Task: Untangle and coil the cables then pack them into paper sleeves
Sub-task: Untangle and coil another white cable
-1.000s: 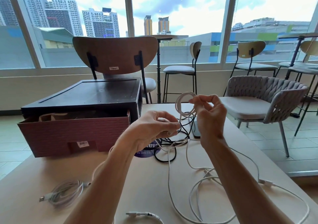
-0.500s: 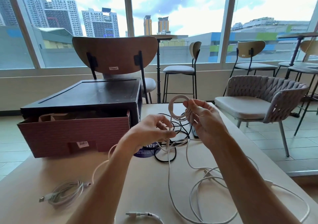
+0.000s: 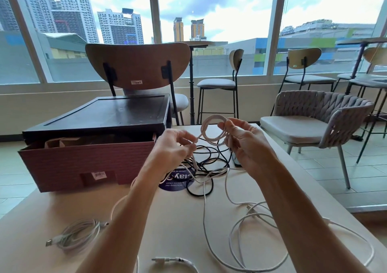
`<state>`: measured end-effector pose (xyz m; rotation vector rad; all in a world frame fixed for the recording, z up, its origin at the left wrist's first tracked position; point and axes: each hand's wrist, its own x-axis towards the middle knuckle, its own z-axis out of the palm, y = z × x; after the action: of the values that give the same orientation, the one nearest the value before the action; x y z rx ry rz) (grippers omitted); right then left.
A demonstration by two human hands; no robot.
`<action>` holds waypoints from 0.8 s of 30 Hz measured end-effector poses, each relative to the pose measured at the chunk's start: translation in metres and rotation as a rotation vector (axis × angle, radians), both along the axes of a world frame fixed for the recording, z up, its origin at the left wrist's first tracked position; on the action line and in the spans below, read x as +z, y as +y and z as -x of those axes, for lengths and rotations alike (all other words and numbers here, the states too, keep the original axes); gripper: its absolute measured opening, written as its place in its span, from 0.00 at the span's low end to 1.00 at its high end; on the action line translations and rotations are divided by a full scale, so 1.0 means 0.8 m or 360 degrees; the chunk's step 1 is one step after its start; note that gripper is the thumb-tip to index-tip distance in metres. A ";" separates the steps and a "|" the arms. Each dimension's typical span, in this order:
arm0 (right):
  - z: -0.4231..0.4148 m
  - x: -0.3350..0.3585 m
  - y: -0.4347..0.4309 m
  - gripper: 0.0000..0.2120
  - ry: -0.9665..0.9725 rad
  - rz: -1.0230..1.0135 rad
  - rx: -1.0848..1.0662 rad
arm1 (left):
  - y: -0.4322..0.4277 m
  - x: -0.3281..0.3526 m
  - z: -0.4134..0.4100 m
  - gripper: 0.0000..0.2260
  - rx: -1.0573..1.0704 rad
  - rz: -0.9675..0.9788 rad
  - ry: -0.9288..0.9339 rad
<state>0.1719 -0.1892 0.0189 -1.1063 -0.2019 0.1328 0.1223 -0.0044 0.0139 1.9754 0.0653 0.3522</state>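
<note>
My right hand [image 3: 244,144] pinches a small round coil of white cable [image 3: 206,129] held upright above the table. My left hand [image 3: 174,147] grips the same cable's loose run just left of the coil. That run drops to the table and joins loose white loops [image 3: 247,226] at the front right. A black cable tangle [image 3: 207,161] lies under my hands. A finished white coil [image 3: 78,235] rests at the front left. Brown paper sleeves [image 3: 62,142] stick up inside the pink box [image 3: 88,163].
A dark tray lid [image 3: 104,113] covers the back of the pink box. A phone [image 3: 236,160] lies partly hidden below my right hand. A blue round sticker [image 3: 174,181] marks the table. Another white connector end [image 3: 167,260] lies at the front edge. Chairs stand behind and to the right.
The coil has dropped lower and shifted left as my right hand turned it. My left hand has risen toward the coil, feeding cable closer to it.
</note>
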 end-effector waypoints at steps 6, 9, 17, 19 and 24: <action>0.009 -0.001 0.008 0.13 -0.0004 -0.0123 0.0176 | -0.014 0.005 0.007 0.07 -0.0295 0.0779 0.0288; 0.010 0.001 0.006 0.14 -0.0033 -0.0174 0.0242 | -0.009 0.010 0.007 0.12 -0.0422 0.1161 0.0315; 0.016 0.003 0.006 0.21 -0.0024 -0.0178 0.0280 | -0.016 0.007 0.004 0.10 -0.0205 0.1162 0.0081; 0.015 0.002 0.006 0.19 -0.0009 -0.0182 0.0242 | -0.018 0.006 0.002 0.07 -0.0134 0.0983 0.0010; 0.015 -0.002 0.010 0.15 0.0030 -0.0119 0.0152 | -0.024 0.008 0.003 0.05 -0.0170 0.1302 -0.0083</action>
<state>0.1601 -0.1815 0.0175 -1.0212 -0.2409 0.2191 0.1199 -0.0237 0.0203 1.1544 0.0579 0.2497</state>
